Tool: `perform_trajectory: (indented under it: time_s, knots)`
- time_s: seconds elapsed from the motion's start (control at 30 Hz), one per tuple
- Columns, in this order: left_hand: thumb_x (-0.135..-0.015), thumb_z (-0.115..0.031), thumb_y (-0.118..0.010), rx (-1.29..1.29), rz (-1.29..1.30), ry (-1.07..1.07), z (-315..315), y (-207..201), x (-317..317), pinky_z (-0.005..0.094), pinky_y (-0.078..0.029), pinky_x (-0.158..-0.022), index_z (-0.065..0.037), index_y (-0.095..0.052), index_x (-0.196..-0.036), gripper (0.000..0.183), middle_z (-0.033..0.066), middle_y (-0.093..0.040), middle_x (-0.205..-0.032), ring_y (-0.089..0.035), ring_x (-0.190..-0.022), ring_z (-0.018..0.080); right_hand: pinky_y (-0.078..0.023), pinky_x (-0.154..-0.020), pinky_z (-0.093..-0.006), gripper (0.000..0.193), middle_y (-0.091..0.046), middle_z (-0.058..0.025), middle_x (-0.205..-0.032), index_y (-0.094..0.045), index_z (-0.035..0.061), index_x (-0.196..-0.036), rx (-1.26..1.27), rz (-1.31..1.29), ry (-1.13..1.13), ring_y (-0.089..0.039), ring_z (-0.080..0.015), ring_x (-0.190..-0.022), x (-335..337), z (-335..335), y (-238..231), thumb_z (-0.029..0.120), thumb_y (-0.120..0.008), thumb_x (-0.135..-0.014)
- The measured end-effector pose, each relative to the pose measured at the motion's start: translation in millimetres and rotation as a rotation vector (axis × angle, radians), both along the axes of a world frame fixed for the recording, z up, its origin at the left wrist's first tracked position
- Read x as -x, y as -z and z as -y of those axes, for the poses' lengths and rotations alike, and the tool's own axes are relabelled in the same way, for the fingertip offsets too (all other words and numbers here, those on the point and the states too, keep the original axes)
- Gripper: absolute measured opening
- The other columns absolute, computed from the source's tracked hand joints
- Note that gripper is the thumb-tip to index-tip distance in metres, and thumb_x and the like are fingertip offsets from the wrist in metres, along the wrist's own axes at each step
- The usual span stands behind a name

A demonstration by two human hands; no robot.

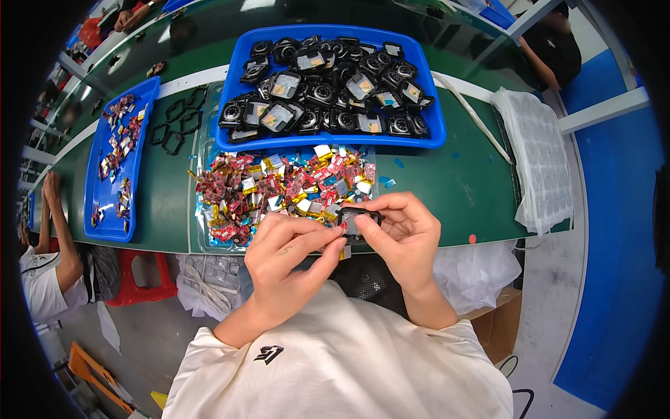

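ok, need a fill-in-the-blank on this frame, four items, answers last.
1. The rim of the small case between the left hand and right hand is coloured ____.
2. The large tray holding device cases is coloured ____.
3. The plastic stool is coloured ____.
4. The white wrapped stack stands at the picture's ____ side.

Missing words: black; blue; red; right.

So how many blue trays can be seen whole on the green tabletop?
2: a large blue tray in the upper middle, and a narrower blue tray on the left. More may be hidden or cut off at the picture's edges.
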State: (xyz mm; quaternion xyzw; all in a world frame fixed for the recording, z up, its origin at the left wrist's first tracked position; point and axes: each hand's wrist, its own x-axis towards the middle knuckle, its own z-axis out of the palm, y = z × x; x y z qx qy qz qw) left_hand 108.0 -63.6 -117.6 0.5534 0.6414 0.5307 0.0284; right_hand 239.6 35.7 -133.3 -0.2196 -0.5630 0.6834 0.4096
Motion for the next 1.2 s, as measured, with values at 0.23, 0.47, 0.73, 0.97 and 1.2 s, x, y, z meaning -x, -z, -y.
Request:
perform_trajectory:
  time_s: [0.23, 0.47, 0.73, 0.97, 1.2]
  knots:
    - [-0.063, -0.001, -0.077, -0.018, -0.123, 0.036, -1, 6, 2, 0.0292, -0.043, -0.060, -0.006, -0.069, -0.080, 0.020, 0.0037, -0.065, -0.076, -0.056, -0.065, 0.0199, -0.052, -0.072, -0.0246, 0.018, -0.069, -0.0112, -0.092, -0.056, 0.0002, -0.087, -0.240, 0.174, 0.098, -0.065, -0.0121, -0.083, -1, 0, 2, -0.005, -0.068, -0.075]
    - [-0.072, -0.002, -0.076, 0.202, 0.494, 0.204, 2, 14, 0, 0.0253, -0.042, -0.057, -0.003, -0.069, -0.082, 0.012, 0.0041, -0.067, -0.076, -0.055, -0.062, 0.0117, -0.052, -0.071, -0.0258, 0.018, -0.070, -0.0097, -0.091, -0.057, 0.0025, -0.083, -0.586, 0.235, 0.209, -0.066, -0.0129, -0.080, 0, 1, 4, -0.005, -0.068, -0.071]
    - [-0.078, -0.002, -0.074, 0.204, 0.996, 0.222, 3, 14, 0, 0.0180, -0.039, -0.056, 0.002, -0.066, -0.084, 0.011, 0.0032, -0.065, -0.077, -0.051, -0.063, 0.0025, -0.054, -0.076, -0.0293, 0.019, -0.068, -0.0154, -0.094, -0.057, -0.0005, -0.084, -0.336, 0.014, 0.046, -0.067, -0.0192, -0.087, 1, 4, 4, -0.007, -0.069, -0.072]
    - [-0.073, -0.003, -0.078, 0.146, 0.850, 0.110, 4, 15, -2, 0.0183, -0.039, -0.057, -0.001, -0.061, -0.087, 0.022, 0.0001, -0.061, -0.076, -0.048, -0.064, 0.0032, -0.054, -0.076, -0.0280, 0.019, -0.066, -0.0171, -0.096, -0.054, -0.0034, -0.091, -0.194, -0.069, 0.006, -0.065, -0.0176, -0.087, 3, 7, 6, -0.009, -0.067, -0.079]
    - [-0.072, -0.001, -0.078, 0.106, 0.786, 0.167, 4, 21, -4, 0.0198, -0.041, -0.063, 0.000, -0.060, -0.089, 0.024, 0.0013, -0.059, -0.083, -0.050, -0.072, 0.0053, -0.054, -0.076, -0.0280, 0.018, -0.065, -0.0175, -0.095, -0.054, -0.0046, -0.093, -0.190, -0.116, 0.032, -0.065, -0.0176, -0.086, 6, 10, 8, -0.010, -0.065, -0.080]
